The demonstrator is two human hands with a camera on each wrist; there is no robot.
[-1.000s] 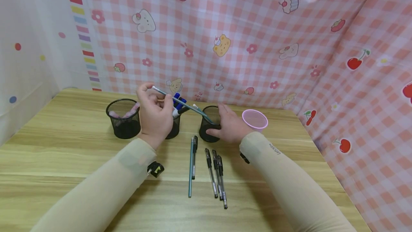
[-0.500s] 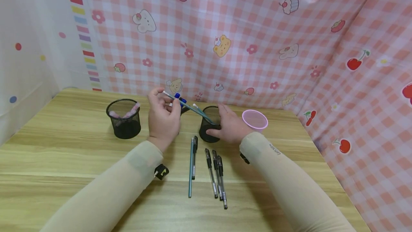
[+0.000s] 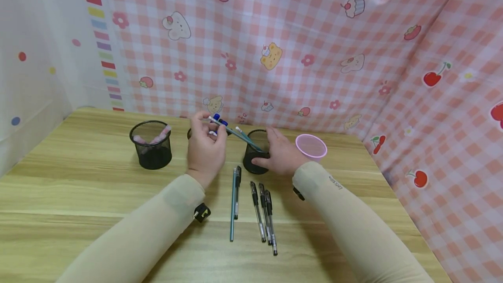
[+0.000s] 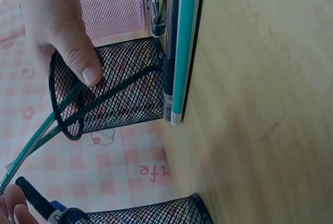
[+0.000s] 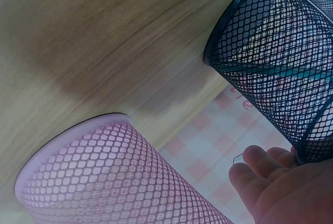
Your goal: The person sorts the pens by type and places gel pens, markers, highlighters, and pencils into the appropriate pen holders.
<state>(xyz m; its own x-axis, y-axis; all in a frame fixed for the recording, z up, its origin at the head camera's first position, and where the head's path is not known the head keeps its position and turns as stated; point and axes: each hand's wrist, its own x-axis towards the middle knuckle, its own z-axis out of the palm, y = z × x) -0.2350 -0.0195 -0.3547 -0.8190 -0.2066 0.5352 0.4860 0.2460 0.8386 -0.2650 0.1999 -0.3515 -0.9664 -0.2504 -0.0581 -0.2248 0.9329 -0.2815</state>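
My left hand point(image 3: 206, 152) pinches a green pencil point(image 3: 232, 132) near its white eraser end. The pencil slants down to the right, its lower end inside a black mesh pen cup point(image 3: 253, 163). A second green pencil point(image 3: 239, 130) leans in that same cup. My right hand point(image 3: 284, 154) grips the cup at its right side, thumb across the front and fingers behind; the left wrist view shows the thumb point(image 4: 83, 65) against the mesh. Behind my left hand, a second black mesh cup point(image 4: 151, 211) with blue-capped markers point(image 3: 220, 120) is mostly hidden in the head view.
Another green pencil point(image 3: 232, 208) and a black pen point(image 3: 237, 187) lie side by side on the table. Several black gel pens point(image 3: 263, 213) lie right of them. A black mesh cup point(image 3: 154, 156) with pink items stands left, a pink mesh cup point(image 3: 311, 145) right. Patterned cloth hangs behind.
My left hand has moved right and slightly down, sliding the green pencil further toward the cup and covering more of the marker cup. My right hand and its cup stay in place.
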